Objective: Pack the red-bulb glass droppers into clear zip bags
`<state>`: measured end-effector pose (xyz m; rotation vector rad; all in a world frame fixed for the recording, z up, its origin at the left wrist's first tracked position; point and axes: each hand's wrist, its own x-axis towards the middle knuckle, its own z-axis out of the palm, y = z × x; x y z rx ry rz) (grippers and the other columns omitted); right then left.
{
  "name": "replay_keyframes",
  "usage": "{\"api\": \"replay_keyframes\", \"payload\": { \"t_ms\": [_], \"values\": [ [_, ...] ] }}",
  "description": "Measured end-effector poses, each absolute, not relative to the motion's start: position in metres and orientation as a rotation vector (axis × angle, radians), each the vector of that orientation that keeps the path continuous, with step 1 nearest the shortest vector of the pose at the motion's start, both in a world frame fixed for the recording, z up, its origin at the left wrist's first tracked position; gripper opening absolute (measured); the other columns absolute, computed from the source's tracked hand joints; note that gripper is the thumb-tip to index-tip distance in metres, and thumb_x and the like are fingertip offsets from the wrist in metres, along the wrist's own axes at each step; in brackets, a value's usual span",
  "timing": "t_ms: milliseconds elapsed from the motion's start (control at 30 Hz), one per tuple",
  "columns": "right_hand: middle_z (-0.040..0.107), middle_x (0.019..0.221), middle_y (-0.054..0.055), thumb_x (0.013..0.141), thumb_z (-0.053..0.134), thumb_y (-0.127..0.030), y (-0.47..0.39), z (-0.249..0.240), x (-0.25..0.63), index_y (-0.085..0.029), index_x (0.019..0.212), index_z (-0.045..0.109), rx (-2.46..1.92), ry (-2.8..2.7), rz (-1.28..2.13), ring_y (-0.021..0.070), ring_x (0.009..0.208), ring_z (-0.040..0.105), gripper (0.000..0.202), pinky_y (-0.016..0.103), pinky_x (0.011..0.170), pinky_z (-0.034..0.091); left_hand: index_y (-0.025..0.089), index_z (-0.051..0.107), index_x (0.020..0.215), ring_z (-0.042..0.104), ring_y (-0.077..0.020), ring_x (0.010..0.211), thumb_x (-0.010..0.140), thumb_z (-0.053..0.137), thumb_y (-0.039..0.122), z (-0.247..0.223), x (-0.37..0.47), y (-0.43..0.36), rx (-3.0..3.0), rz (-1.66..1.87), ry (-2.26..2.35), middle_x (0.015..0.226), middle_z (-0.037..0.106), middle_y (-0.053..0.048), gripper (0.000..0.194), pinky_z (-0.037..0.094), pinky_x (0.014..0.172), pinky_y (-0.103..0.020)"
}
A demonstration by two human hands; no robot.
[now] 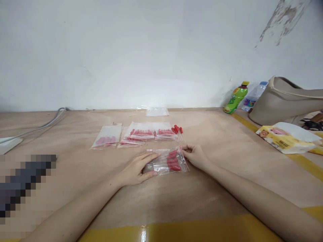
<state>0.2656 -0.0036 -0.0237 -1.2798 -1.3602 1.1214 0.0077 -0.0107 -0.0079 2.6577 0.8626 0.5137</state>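
A clear zip bag lies flat on the brown-papered table, with several red-tipped droppers inside, their red ends toward the right. My left hand rests on the bag's left end, fingers apart. At the bag's right end, by the red-lined zip, my right hand pinches the edge with thumb and finger. Just behind the bag lie several loose red-tipped droppers. Filled bags overlap behind my hands, and another filled bag lies to their left.
Flat bags lie by the wall. At the right are a green bottle, a clear bottle, a beige bag and a yellow-white packet. A grey cable runs at the left.
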Motion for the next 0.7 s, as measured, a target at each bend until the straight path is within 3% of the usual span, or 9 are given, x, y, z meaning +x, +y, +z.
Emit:
{"api": "replay_keyframes", "payload": {
  "t_ms": [67, 267, 467, 567, 700],
  "values": [
    [0.067, 0.066, 0.005, 0.062, 0.065, -0.040, -0.003, -0.026, 0.263, -0.014, 0.066, 0.062, -1.263, -1.385, 1.055, 0.0158, 0.060, 0.061, 0.026, 0.027, 0.056, 0.049, 0.023, 0.034, 0.132, 0.042, -0.0240, 0.118, 0.084, 0.051, 0.039, -0.008, 0.008, -0.010, 2.659, 0.513, 0.854, 0.129, 0.045, -0.009, 0.054, 0.035, 0.098, -0.040],
    [0.067, 0.066, 0.006, 0.071, 0.056, -0.038, -0.003, -0.034, 0.260, -0.014, 0.069, 0.063, -1.371, -1.497, 0.899, 0.0186, 0.059, 0.061, 0.025, 0.029, 0.052, 0.048, 0.023, 0.035, 0.132, 0.042, -0.0245, 0.118, 0.083, 0.051, 0.039, -0.009, 0.007, -0.010, 2.667, 0.519, 0.871, 0.129, 0.045, -0.009, 0.054, 0.036, 0.098, -0.042],
    [0.067, 0.075, 0.003, 0.073, 0.056, -0.033, -0.006, -0.027, 0.264, -0.018, 0.074, 0.063, -1.136, -1.699, 1.120, 0.0183, 0.076, 0.062, 0.016, 0.030, 0.069, 0.050, 0.022, 0.039, 0.129, 0.044, -0.0253, 0.116, 0.083, 0.052, 0.040, -0.007, 0.008, -0.011, 2.661, 0.515, 0.872, 0.127, 0.047, -0.010, 0.052, 0.037, 0.097, -0.042],
    [0.064, 0.068, 0.001, 0.070, 0.059, -0.037, -0.007, -0.019, 0.269, -0.018, 0.073, 0.058, -1.227, -1.527, 1.165, 0.0128, 0.060, 0.059, 0.019, 0.025, 0.056, 0.049, 0.023, 0.039, 0.130, 0.044, -0.0250, 0.116, 0.083, 0.052, 0.039, -0.006, 0.008, -0.011, 2.648, 0.507, 0.859, 0.128, 0.047, -0.010, 0.051, 0.037, 0.097, -0.042],
    [0.060, 0.061, -0.003, 0.072, 0.056, -0.049, -0.010, -0.014, 0.274, -0.018, 0.089, 0.053, -1.440, -1.380, 1.221, 0.0042, 0.031, 0.040, 0.035, 0.017, 0.029, 0.028, 0.024, 0.040, 0.129, 0.042, -0.0247, 0.118, 0.083, 0.052, 0.038, -0.007, 0.008, -0.010, 2.641, 0.522, 0.842, 0.129, 0.046, -0.009, 0.050, 0.035, 0.098, -0.042]
  ]
}}
